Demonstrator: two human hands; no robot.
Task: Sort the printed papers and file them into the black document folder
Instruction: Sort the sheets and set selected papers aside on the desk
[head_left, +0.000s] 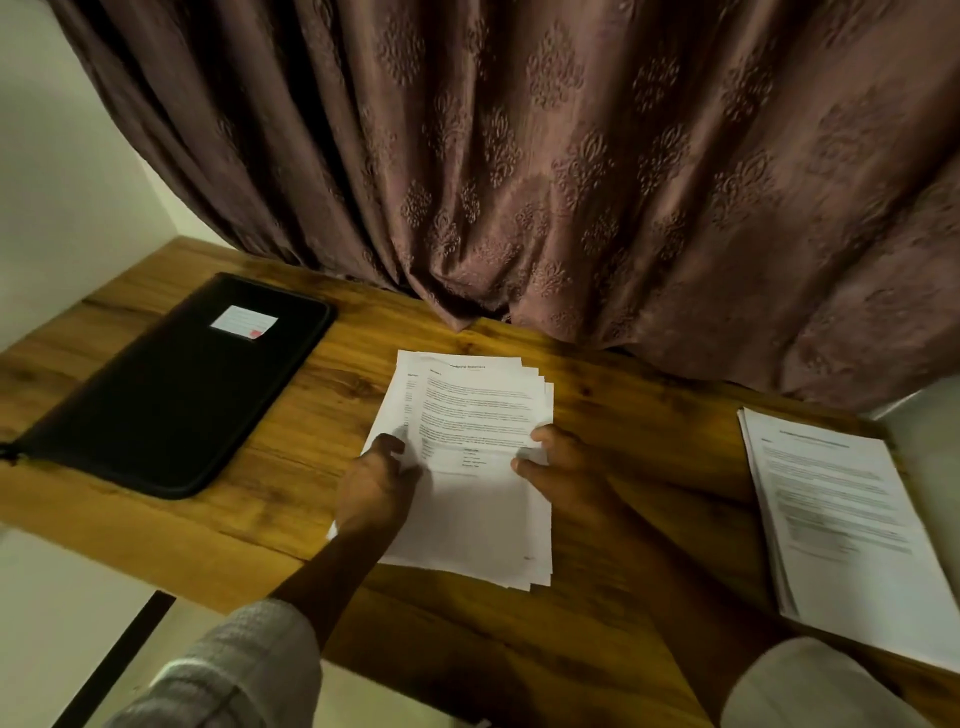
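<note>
- Centre of the frame: fanned printed papers (470, 410) lie on the tabletop (639, 410). The left hand (382, 480) pinches their left edge and the right hand (563, 462) grips their right edge.
- Left: the black document folder (166, 395) lies flat and closed.
- Far right: a second paper stack (847, 525).

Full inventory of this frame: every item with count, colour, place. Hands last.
document folder: 1, black, closed, flat on the table's left side
label: 1, white with a red mark, on the folder's cover
fanned paper stack: 1, white printed sheets, table centre
second paper stack: 1, white printed sheets, table's right end, untouched
table: 1, brown wood, under everything
curtain: 1, brown, patterned, behind the table
wall: 1, white, far left
sleeves: 2, light grey, bottom corners
left hand: 1, grips the fanned stack's left edge
right hand: 1, pinches its right edge
</note>
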